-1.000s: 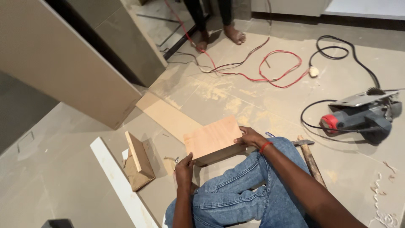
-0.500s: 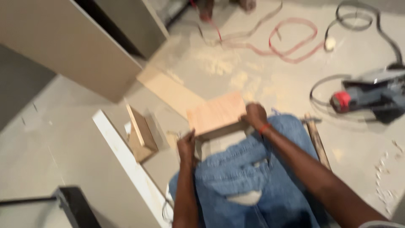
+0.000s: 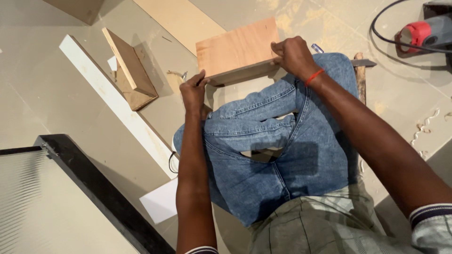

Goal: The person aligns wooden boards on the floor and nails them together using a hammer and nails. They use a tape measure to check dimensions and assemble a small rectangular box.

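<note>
1. My left hand [image 3: 194,90] grips the near-left corner of the wooden board [image 3: 238,48], which rests on the floor [image 3: 56,103] by my knees
2. My right hand [image 3: 293,55] clamps its right edge
3. I'd hold both sides level

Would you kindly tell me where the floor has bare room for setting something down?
Bare floor lies left of the white strip, above the black-framed panel. Another patch sits right of the hammer, below the power tool. It is crowded between the strip and the plywood board, around the small wooden box.
</note>
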